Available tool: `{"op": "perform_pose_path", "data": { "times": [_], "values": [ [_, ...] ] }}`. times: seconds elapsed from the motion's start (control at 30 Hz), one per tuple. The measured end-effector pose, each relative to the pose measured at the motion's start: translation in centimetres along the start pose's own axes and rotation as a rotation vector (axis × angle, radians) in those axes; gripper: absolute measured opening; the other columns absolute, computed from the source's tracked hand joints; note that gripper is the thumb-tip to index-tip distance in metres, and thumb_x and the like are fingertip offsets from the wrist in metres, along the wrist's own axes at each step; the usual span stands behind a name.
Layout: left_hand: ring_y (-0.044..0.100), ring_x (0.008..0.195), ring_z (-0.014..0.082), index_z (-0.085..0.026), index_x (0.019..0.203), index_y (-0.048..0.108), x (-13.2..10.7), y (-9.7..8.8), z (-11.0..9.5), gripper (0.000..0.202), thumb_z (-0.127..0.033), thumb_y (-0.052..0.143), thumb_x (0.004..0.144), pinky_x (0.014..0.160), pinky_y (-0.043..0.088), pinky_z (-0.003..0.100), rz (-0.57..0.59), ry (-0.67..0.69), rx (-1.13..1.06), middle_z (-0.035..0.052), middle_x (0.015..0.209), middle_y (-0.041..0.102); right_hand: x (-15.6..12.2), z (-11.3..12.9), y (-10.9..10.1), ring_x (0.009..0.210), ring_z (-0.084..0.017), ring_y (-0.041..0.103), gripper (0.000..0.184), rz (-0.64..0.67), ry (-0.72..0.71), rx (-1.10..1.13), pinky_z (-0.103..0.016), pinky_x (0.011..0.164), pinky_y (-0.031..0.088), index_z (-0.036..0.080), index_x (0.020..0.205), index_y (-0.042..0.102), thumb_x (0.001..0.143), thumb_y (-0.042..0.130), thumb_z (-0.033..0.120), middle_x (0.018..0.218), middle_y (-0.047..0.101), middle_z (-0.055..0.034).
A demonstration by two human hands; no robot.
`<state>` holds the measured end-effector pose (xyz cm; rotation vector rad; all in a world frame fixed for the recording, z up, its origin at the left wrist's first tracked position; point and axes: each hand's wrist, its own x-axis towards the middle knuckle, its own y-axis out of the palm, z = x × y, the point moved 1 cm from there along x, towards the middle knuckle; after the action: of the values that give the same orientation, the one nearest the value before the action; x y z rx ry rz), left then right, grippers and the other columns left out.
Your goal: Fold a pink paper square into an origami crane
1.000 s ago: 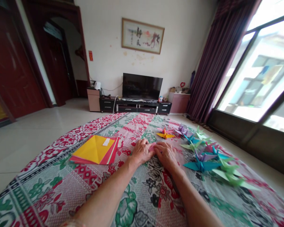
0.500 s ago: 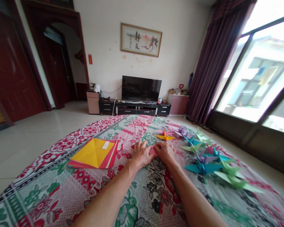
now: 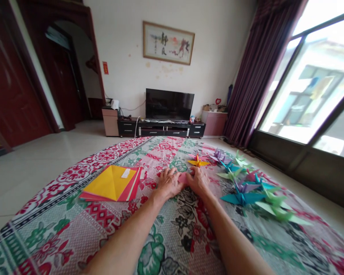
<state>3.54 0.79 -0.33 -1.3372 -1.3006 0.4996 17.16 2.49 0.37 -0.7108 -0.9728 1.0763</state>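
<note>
A small folded piece of pink paper point(image 3: 183, 178) lies on the patterned tablecloth, between my two hands. My left hand point(image 3: 169, 182) presses on its left side with the fingers bent over it. My right hand point(image 3: 198, 179) grips its right end, thumb toward the paper. Much of the paper is hidden under the fingers. Just beyond my right hand sits a yellow-orange paper crane point(image 3: 198, 161). To the left rests a stack of square paper sheets point(image 3: 111, 183), yellow on top with red ones beneath and a small white slip on it.
Several folded paper cranes in blue, green and purple stand in a cluster on the right, among them a blue crane point(image 3: 243, 197). The floral tablecloth point(image 3: 160, 244) covers the round-edged table. Beyond it are a television point(image 3: 169, 104) on a low cabinet and a window.
The view has shifted slightly, so everything sits a little higher and further left. Both hands stay on the pink paper; my right hand's fingers have shifted slightly.
</note>
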Motion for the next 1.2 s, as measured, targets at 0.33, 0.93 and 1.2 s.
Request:
{"op": "perform_pose_path", "data": {
  "times": [0.33,0.93,1.2],
  "values": [
    [0.035,0.120,0.0253,-0.017,0.132,0.034,0.1,0.0,0.3,0.056,-0.038,0.041,0.080,0.102,0.027,0.039,0.065,-0.040,-0.035,0.0076,0.132,0.043,-2.1,0.6,-0.3,0.097,-0.026,0.048,0.035,0.007,-0.142,-0.147,-0.039,0.081,0.031,0.032,0.113,0.053,0.084,0.035,0.038,0.109,0.053,-0.0061],
    [0.046,0.113,0.0232,-0.019,0.130,0.038,0.5,0.0,1.1,0.055,-0.024,0.050,0.076,0.097,0.033,0.035,-0.058,-0.118,-0.126,0.0105,0.119,0.054,-2.4,-0.6,-1.3,0.113,-0.029,0.040,0.061,0.184,-0.246,-0.032,-0.043,0.093,0.024,0.032,0.131,0.036,0.073,0.049,0.046,0.124,0.045,-0.0066],
    [0.050,0.102,0.0241,-0.015,0.120,0.049,0.5,0.3,2.0,0.047,-0.020,0.053,0.073,0.092,0.037,0.036,-0.253,-0.272,-0.033,0.0122,0.105,0.059,-2.3,-0.4,-1.2,0.115,-0.030,0.038,0.064,0.170,-0.185,-0.035,-0.042,0.095,0.024,0.018,0.126,0.043,0.069,0.051,0.046,0.126,0.043,-0.0115]
  ]
}}
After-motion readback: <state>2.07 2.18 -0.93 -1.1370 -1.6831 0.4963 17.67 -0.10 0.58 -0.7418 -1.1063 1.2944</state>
